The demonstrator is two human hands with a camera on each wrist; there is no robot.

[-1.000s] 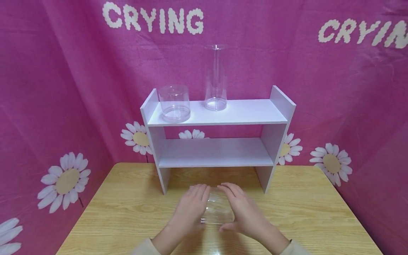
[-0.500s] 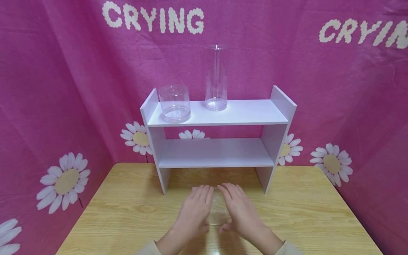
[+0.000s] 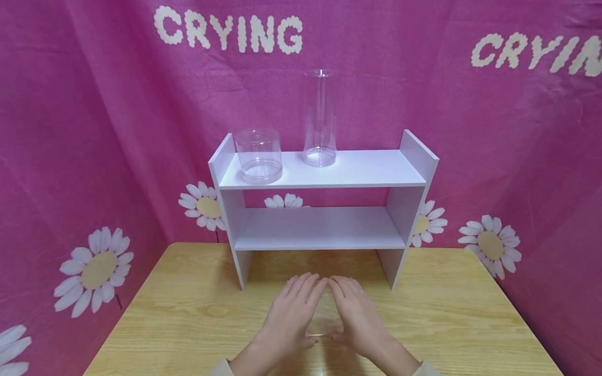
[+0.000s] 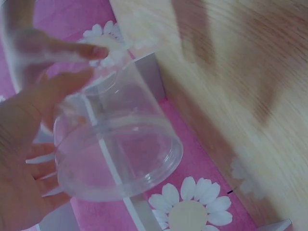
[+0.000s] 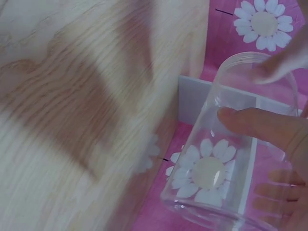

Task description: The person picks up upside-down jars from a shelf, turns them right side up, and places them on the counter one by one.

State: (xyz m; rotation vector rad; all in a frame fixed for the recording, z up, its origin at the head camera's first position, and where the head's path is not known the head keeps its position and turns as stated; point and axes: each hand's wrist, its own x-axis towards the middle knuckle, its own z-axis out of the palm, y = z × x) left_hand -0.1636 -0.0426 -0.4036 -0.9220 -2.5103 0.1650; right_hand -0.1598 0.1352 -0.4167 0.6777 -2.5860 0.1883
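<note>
A clear, see-through cylindrical jar [image 3: 324, 314] is between my hands, low in front of the shelf. My left hand [image 3: 288, 314] holds its left side and my right hand [image 3: 361, 316] its right. Both sets of fingers reach over the far side, with the thumbs on the near side. In the left wrist view, the jar [image 4: 120, 154] shows a broad round end with a ridged rim. The right wrist view shows my right thumb [image 5: 250, 122] against the jar's wall [image 5: 219, 159]. Whether the jar touches the table cannot be told.
A white two-tier shelf [image 3: 320, 228] stands at the table's back. On its top board are a short, wide clear jar [image 3: 260, 156] at left and a tall, narrow one [image 3: 320, 125] near the middle. Pink curtain [image 3: 367, 104] surrounds the wooden table [image 3: 197, 308].
My hands have come closer together around the jar, the left one shifting right, and less of the jar shows between them. The shelf and its two jars stay put; the view tilts slightly.
</note>
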